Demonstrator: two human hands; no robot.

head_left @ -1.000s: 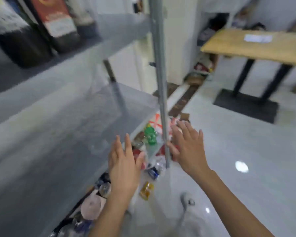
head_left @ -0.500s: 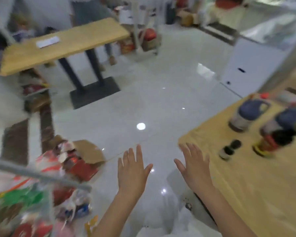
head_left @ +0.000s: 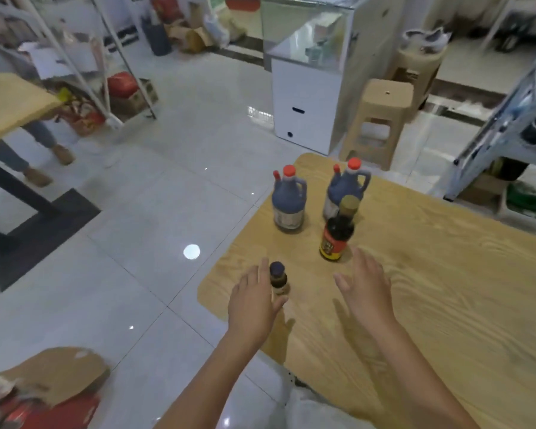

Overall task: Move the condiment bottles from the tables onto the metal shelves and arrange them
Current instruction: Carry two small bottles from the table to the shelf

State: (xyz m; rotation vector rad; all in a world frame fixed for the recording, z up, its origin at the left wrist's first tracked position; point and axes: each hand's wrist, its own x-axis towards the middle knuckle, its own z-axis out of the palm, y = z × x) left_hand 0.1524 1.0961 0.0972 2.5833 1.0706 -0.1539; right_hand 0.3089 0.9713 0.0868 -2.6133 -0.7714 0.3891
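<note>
On the wooden table (head_left: 446,289) stand several condiment bottles. Two dark jugs with red caps and handles, one on the left (head_left: 288,198) and one on the right (head_left: 345,187), sit near the far corner. A tall dark bottle with a red and yellow label (head_left: 338,233) stands in front of the right jug. A small dark-capped jar (head_left: 278,278) stands near the table's left edge. My left hand (head_left: 254,301) hovers with straight fingers right beside the small jar, partly covering it. My right hand (head_left: 367,289) is spread open just below the tall bottle. Both hands hold nothing.
A metal shelf frame (head_left: 502,128) stands at the right behind the table. A beige plastic stool (head_left: 381,119) and a white glass-topped cabinet (head_left: 307,88) stand beyond the table. Another wooden table (head_left: 10,103) and a person's legs are at the left. A cardboard box (head_left: 53,373) lies on the floor.
The view has swung from the metal shelves to the wooden table. Both empty hands have come over the table, close to the small jar and the tall bottle.
</note>
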